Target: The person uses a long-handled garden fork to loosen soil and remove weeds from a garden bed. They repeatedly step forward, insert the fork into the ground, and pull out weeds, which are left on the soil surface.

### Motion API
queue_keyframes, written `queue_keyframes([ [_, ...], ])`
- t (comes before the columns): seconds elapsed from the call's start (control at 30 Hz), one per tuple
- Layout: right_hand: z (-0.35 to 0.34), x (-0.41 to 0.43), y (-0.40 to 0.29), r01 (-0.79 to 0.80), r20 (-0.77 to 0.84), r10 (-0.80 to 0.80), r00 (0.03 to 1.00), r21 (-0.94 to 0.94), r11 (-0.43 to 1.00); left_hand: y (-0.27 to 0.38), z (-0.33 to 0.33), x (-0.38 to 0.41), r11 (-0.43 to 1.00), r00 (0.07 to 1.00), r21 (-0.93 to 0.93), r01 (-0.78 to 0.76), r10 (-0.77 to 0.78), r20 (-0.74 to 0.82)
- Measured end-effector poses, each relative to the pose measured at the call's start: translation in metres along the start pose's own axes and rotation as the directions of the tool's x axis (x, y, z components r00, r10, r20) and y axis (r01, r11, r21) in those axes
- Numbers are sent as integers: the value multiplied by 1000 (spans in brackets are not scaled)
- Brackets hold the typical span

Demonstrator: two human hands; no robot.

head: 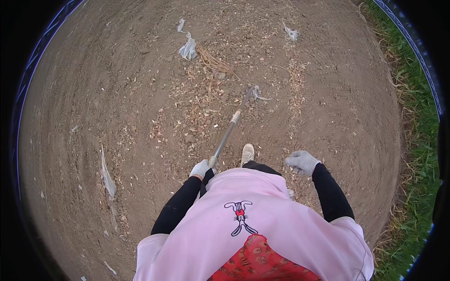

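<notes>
My left hand point(201, 168), in a white knit glove, grips the near end of a long-handled metal tool point(224, 140). The shaft slants away from me to the upper right. Its dark far end point(249, 92) is at the soil, beside a torn scrap of plastic film point(258, 93); the exact shape of this end is unclear. My right hand point(303, 163), gloved the same way, hangs out to the right, apart from the tool. Its fingers are bent, and the palm is hidden, so anything inside cannot be seen.
Dry bare soil point(337, 116) spreads around me, strewn with pale plant bits. A bundle of dry stalks point(215, 61) lies ahead by plastic film point(188, 47). More film lies far ahead point(291, 33) and at left point(108, 175). Green grass point(422, 140) borders the right. One shoe point(248, 154) shows.
</notes>
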State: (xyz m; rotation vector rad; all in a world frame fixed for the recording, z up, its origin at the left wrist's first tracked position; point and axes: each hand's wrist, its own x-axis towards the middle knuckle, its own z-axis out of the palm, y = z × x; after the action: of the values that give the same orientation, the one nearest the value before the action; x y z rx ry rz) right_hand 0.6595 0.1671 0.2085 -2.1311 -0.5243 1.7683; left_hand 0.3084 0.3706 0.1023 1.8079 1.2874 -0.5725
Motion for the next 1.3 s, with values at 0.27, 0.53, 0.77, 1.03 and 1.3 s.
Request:
queue_keyframes([
  [0.27,14,48,24,118,-33,-118,992,-14,993,-7,25,19,965,977,-258,39,18,214],
  [0.53,76,120,-39,37,5,-37,999,60,998,49,18,2,973,981,-224,-59,98,167],
  [0.77,136,266,-31,-62,54,35,998,654,754,19,28,-84,972,944,-184,146,-81,320],
  [1.03,249,298,11,-193,-16,316,949,764,616,-58,102,-127,971,944,-58,233,-212,252],
  [1.3,217,363,-80,230,-406,-14,914,490,841,-79,112,-19,861,955,-418,290,-233,183],
])
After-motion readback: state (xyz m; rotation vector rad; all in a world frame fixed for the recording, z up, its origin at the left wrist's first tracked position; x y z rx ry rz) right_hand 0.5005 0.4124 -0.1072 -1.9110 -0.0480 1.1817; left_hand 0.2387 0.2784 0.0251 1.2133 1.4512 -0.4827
